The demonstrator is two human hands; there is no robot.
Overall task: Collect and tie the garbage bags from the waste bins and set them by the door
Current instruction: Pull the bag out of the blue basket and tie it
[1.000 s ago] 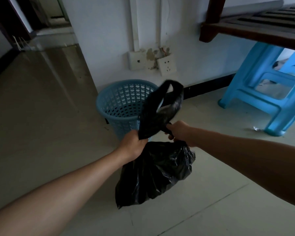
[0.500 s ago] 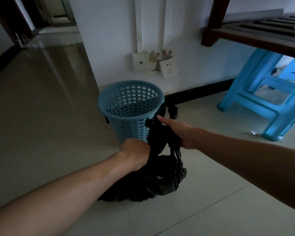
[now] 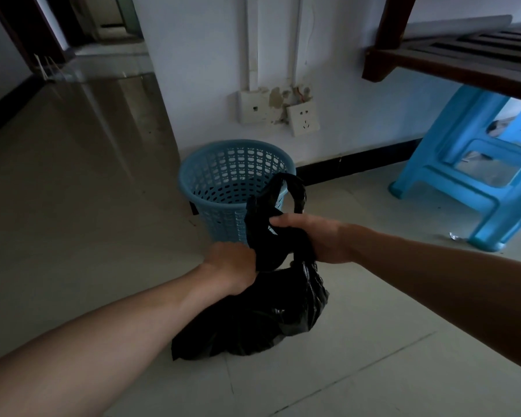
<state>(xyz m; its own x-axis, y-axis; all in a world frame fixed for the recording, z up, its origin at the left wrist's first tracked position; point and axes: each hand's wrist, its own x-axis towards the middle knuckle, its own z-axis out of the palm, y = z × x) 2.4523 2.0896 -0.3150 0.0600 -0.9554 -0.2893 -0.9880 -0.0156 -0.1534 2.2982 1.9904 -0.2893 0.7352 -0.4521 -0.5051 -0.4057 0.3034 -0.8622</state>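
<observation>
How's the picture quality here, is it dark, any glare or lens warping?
Head view: dim overall, so the black garbage bag shows little surface detail; daylight glares off the glossy floor at upper left; the wide-angle lens stretches the left forearm and right forearm toward the bottom corners.

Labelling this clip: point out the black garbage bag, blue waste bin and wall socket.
black garbage bag (image 3: pixel 253 320), head view, bulging lower body.
blue waste bin (image 3: pixel 223 224), head view, front outer wall.
wall socket (image 3: pixel 303 120), head view, faceplate centre.
</observation>
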